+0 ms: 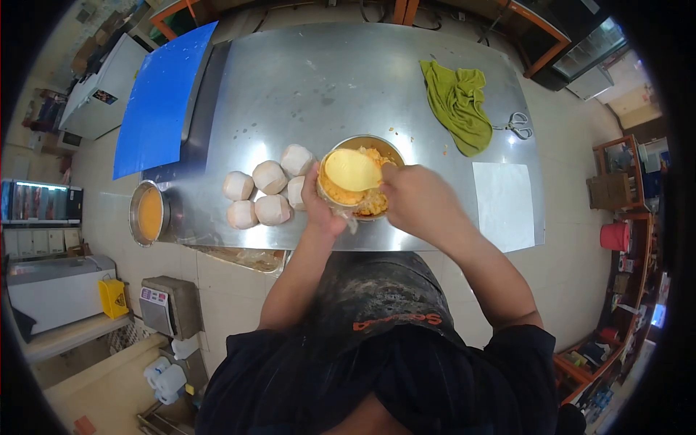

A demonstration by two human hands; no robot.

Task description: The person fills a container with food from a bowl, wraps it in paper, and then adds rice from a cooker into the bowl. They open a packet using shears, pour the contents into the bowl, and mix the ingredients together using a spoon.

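Above dark apron, left hand clamps round steel bowl, right hand grips pale yellow scraper; forceful scraping could tip bowl off steel table edge.

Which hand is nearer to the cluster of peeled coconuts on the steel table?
Left. The left hand holds the left rim of the metal bowl, right beside the coconuts; the right hand is across the bowl, farther off.

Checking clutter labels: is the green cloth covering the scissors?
No, the scissors lie uncovered on the steel table, just right of the green cloth.
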